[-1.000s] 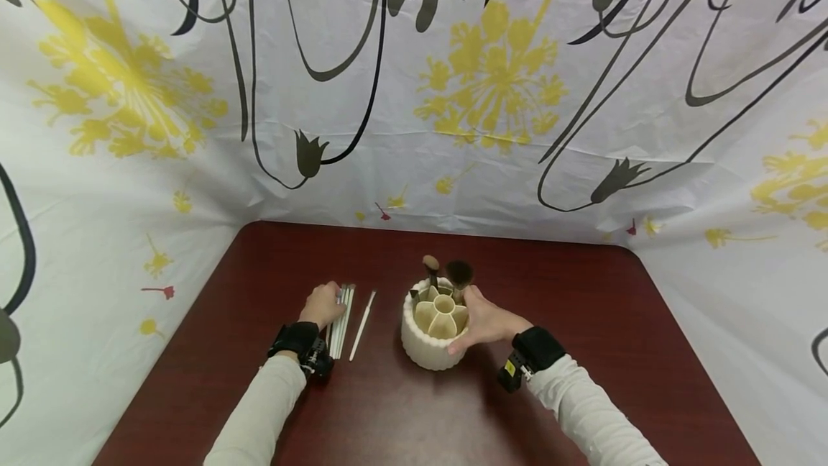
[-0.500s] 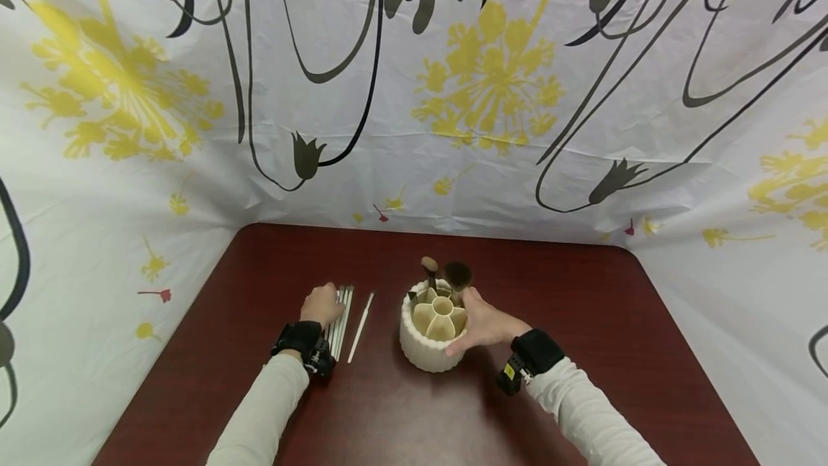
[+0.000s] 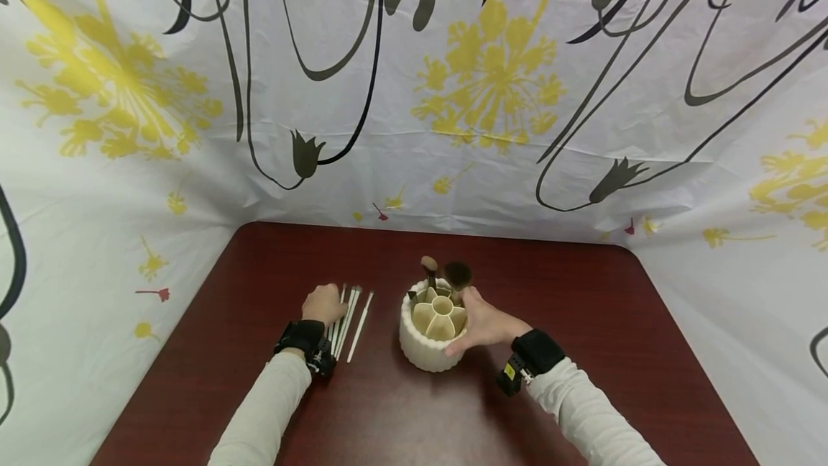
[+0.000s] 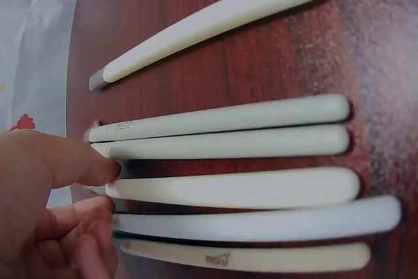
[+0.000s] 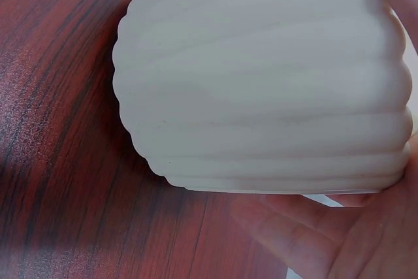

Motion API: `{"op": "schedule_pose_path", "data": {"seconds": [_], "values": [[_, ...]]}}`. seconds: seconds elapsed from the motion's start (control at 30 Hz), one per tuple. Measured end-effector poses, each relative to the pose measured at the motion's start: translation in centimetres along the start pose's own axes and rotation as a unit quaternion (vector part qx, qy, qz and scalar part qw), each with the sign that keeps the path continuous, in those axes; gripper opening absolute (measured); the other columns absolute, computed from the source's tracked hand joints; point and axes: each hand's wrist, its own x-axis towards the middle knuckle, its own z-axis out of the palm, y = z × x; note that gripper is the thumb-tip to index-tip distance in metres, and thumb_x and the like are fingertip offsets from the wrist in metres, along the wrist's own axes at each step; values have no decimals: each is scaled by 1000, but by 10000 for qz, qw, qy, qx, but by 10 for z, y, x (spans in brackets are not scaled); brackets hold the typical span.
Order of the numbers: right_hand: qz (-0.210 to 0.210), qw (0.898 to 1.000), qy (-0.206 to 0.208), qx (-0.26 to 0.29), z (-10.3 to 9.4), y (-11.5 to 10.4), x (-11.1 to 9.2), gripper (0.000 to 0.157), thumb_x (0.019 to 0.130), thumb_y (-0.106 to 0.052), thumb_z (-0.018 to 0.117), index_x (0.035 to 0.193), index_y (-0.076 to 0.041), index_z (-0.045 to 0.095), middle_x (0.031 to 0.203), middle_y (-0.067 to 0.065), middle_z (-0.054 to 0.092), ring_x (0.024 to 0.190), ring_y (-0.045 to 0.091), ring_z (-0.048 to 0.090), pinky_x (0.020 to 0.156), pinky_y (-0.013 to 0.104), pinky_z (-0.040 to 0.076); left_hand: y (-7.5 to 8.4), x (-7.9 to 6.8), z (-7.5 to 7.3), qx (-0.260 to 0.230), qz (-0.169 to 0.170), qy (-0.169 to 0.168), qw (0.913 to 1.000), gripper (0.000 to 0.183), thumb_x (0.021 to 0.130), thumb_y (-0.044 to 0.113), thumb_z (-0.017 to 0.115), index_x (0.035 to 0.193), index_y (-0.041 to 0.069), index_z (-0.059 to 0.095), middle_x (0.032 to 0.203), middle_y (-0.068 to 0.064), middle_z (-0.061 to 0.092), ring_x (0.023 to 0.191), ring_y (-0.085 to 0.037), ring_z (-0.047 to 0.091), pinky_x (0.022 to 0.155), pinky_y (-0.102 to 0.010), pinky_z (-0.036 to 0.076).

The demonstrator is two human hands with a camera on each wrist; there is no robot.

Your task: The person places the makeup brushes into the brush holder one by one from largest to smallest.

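Observation:
In the head view, my left hand (image 3: pixel 323 305) is over a row of pale-handled makeup brushes lying on the table. The left wrist view shows its thumb and a finger at the head end of one white brush (image 4: pixel 235 187), one on each side. Another two brushes (image 4: pixel 222 132) lie against each other beside it, and a single brush (image 4: pixel 209 27) lies apart. My right hand (image 3: pixel 488 320) grips the side of a cream, ribbed brush holder (image 3: pixel 427 351), which stands upright. A dark fluffy brush (image 3: pixel 458 274) and a smaller tan-tipped brush (image 3: pixel 430 265) stand in its back compartments.
The holder has petal-shaped compartments around a central ring (image 3: pixel 443 305). Everything stands on a dark red-brown table (image 3: pixel 550 423). A white patterned cloth (image 3: pixel 401 164) hangs behind the table and along its sides.
The brushes beside my left hand have spread; the right-hand ones of the row now slant toward the lone brush. The left hand has shifted slightly right. The right hand and holder stay put.

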Motion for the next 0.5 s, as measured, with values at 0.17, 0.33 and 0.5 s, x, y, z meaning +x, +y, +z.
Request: {"op": "schedule_pose_path", "data": {"seconds": [0.17,0.33,0.5], "values": [[-32,10000,-3,28,1,1,0,87,56,-34,85,116,1,33,111,13,34,106,25,36,90,37,34,1,2,1,113,-52,65,9999,36,81,10,57,51,14,38,47,1,31,40,-12,30,39,-24,22],[-71,10000,35,51,1,2,0,88,55,-34,84,117,1,33,112,13,34,108,25,36,90,38,34,0,3,3,86,-55,184,9998,37,80,10,58,49,14,37,46,2,31,39,-12,30,38,-24,22],[-94,9999,59,37,2,3,0,87,55,-35,85,116,0,34,112,13,34,108,25,37,91,38,34,0,5,5,6,-39,335,9994,40,78,11,60,49,14,34,46,2,29,39,-11,28,37,-23,21]]}}
